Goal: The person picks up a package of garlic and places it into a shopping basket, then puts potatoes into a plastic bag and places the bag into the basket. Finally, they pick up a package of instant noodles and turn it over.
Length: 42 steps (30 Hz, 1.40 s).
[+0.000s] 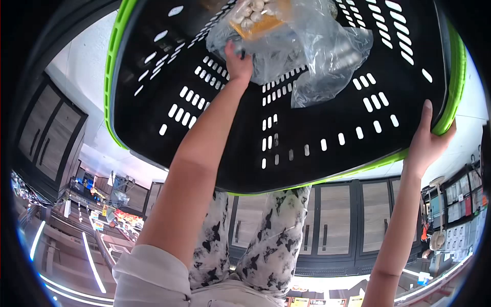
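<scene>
A black laundry-style basket (240, 138) with slotted walls and a green rim fills the upper view. Inside it lies a clear plastic bag (327, 66), crumpled and partly see-through. A yellow-orange pack (261, 26) with whitish round pieces, perhaps mushrooms, shows at the top within the plastic. My left hand (239, 65) reaches deep into the basket, its fingers curled at the bag's near-left edge; the fingertips are partly hidden. On the right, my right hand (428, 146) grips the green rim, thumb inside and fingers outside.
Below the basket are my legs in patterned trousers (271, 245). Wood-grain cabinets (332, 220) stand behind me, with another dark cabinet (48, 133) at the left. Stacked boxes (460, 233) are at the right. Cluttered shelving (123, 204) appears at lower left.
</scene>
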Tool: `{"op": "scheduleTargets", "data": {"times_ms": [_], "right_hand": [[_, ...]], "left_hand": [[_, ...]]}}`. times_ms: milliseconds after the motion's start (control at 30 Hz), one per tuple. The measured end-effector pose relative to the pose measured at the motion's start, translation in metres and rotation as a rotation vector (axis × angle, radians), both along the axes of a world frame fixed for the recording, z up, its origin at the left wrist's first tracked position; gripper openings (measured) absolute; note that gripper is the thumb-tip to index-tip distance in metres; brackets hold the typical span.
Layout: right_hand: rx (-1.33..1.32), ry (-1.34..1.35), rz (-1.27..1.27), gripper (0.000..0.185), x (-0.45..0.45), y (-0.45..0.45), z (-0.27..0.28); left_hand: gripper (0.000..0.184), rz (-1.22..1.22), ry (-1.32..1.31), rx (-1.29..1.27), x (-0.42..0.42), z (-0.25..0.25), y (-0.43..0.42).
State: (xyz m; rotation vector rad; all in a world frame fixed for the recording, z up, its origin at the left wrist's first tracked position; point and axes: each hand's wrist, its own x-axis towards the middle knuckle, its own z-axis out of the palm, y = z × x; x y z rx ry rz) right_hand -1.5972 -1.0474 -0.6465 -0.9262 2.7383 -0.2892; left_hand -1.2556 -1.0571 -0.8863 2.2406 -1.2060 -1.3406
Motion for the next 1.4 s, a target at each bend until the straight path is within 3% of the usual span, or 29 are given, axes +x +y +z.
{"op": "scheduleTargets", "data": {"times_ms": [100, 200, 300, 367, 433, 533, 633, 667, 700, 733, 767, 800, 833, 933, 967, 1033, 1067, 1200, 1300, 1333, 1400], "right_hand": [[0.04, 0.026, 0.011, 0.063, -0.002, 0.001, 0.001], [0.048, 0.016, -0.02, 0.065, -0.005, 0.004, 0.0], [0.053, 0.038, -0.029, 0.062, -0.005, 0.004, 0.0], [0.019, 0.038, -0.023, 0.059, -0.003, 0.002, 0.003], [-0.052, -0.019, -0.018, 0.058, -0.004, 0.004, 0.004], [-0.031, -0.012, -0.007, 0.057, -0.005, 0.007, 0.004], [-0.035, 0.075, 0.057, 0.062, -0.01, 0.01, 0.002], [0.055, 0.178, 0.087, 0.068, -0.004, 0.009, 0.011], [0.115, 0.237, 0.196, 0.071, 0.012, 0.004, 0.025], [0.074, 0.029, 0.464, 0.073, 0.027, 0.006, 0.039], [-0.153, -0.05, 0.553, 0.08, 0.059, -0.006, 0.065], [-0.104, -0.23, 0.513, 0.091, 0.093, -0.014, 0.099], [-0.354, -0.687, 0.219, 0.096, 0.127, -0.01, 0.114], [-0.397, -0.829, -0.339, 0.086, 0.175, 0.016, 0.153], [-0.341, -0.721, -0.414, 0.08, 0.177, 0.024, 0.172], [-0.357, -1.215, -1.073, 0.057, 0.168, 0.029, 0.221], [-0.453, -1.286, -1.041, 0.048, 0.165, 0.035, 0.23], [-0.666, -1.477, -0.837, 0.02, 0.113, 0.031, 0.332], [-0.478, -1.458, -0.526, 0.015, 0.1, 0.033, 0.374], [-0.412, -1.441, -0.387, 0.014, 0.096, 0.024, 0.388], [-0.55, -1.216, -0.19, 0.011, 0.099, 0.006, 0.443]], "left_hand": [[0.071, -0.166, -0.23, 0.53, -0.018, 0.018, -0.004], [0.052, -0.278, -0.36, 0.386, -0.038, 0.008, 0.049], [0.031, -0.447, -0.219, 0.648, -0.032, 0.009, 0.055], [0.022, -0.596, -0.172, 0.523, -0.039, 0.029, 0.061], [0.021, -0.824, -0.162, 0.417, -0.043, 0.063, 0.053], [0.025, -0.903, -0.069, 0.352, -0.056, 0.133, 0.039], [0.024, -0.883, -0.066, 0.493, -0.067, 0.212, 0.016], [0.021, -0.913, -0.099, 0.336, -0.067, 0.241, 0.014], [0.021, -0.958, -0.092, 0.356, -0.068, 0.279, 0.004], [0.021, -0.978, -0.091, 0.251, -0.067, 0.314, 0.0], [0.022, -1.032, -0.043, 0.132, -0.067, 0.349, -0.008], [0.019, -1.071, 0.012, -0.07, -0.063, 0.372, -0.009], [0.022, -1.196, -0.027, -0.089, -0.062, 0.397, -0.016], [0.028, -1.48, -0.177, -0.235, -0.053, 0.467, -0.032], [0.029, -1.491, -0.181, -0.27, -0.048, 0.489, -0.034], [0.031, -1.518, -0.193, -0.323, -0.041, 0.545, -0.042], [0.036, -1.501, -0.236, -0.086, -0.035, 0.562, -0.042], [0.053, -1.159, -0.397, 0.068, -0.018, 0.624, -0.052], [0.056, -0.703, -0.048, -0.158, -0.012, 0.648, -0.059], [0.056, -0.671, -0.034, -0.209, -0.02, 0.67, -0.063], [0.057, -0.607, -0.024, -0.304, -0.032, 0.72, -0.075]]}}
